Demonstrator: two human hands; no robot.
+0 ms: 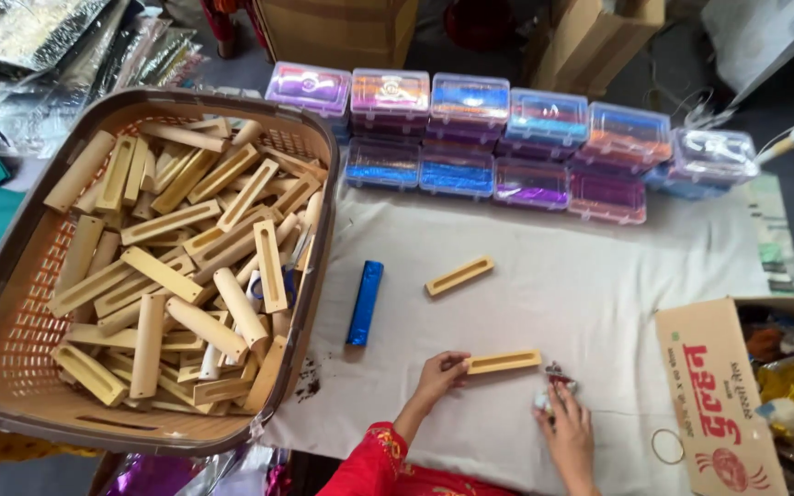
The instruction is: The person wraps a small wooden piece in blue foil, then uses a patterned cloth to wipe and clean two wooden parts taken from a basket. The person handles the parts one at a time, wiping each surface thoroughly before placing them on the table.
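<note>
My left hand [438,375] is stretched out in front of me, low and flat, with the back of it facing up. My fingers are bent and pinch the end of a thin stick of wood. My left arm comes in from the bottom, and it wears a red sleeve with little patterns on it. My right hand [567,432] is a bit nearer to me and off to the right. Its back faces up too. Its fingers are curled around something small, and I cannot tell what it is. My two hands are near each other but do not touch.
</note>
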